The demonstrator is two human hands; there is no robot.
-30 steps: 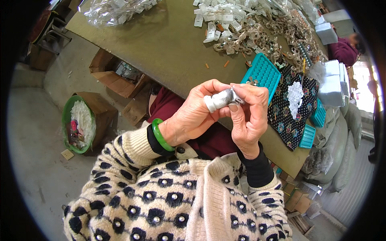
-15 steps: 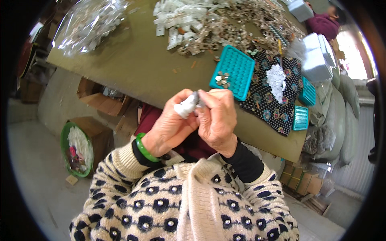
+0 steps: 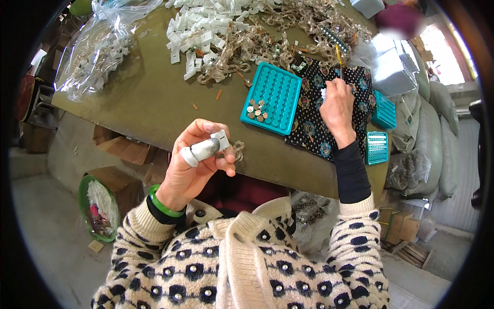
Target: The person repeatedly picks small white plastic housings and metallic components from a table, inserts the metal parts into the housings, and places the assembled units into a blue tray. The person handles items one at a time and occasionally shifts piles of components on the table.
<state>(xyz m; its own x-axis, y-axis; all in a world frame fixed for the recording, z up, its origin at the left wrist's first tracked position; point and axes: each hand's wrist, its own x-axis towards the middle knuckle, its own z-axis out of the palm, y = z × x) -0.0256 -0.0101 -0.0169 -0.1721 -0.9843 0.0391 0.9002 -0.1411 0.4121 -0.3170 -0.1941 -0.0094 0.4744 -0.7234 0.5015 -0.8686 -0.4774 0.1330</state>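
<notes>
My left hand (image 3: 191, 159), one finger wrapped in white tape, pinches a small white card tag (image 3: 221, 139) in front of my body. A loop of beige cord (image 3: 238, 150) dangles beside its fingertips. Over the dark patterned cloth (image 3: 309, 123) on the right, my right hand (image 3: 338, 109) reaches down with fingers bent together. It covers most of a pile of small white pieces (image 3: 323, 93), so what its fingertips hold is hidden. Between the hands lies a teal tray (image 3: 280, 98) of round hollows, with several round metallic pieces (image 3: 257, 109) at its near left corner.
White tags (image 3: 198, 31) and tangled beige cords (image 3: 288, 46) heap along the far side of the table. A clear bag (image 3: 98, 56) of tags lies far left. Smaller teal trays (image 3: 377, 148) and white boxes (image 3: 391, 64) stand right. A green basket (image 3: 85, 206) is on the floor.
My hands, together before, are now apart. The right one has moved out to the white pieces on the cloth; the left has shifted left and shows the white tag and cord.
</notes>
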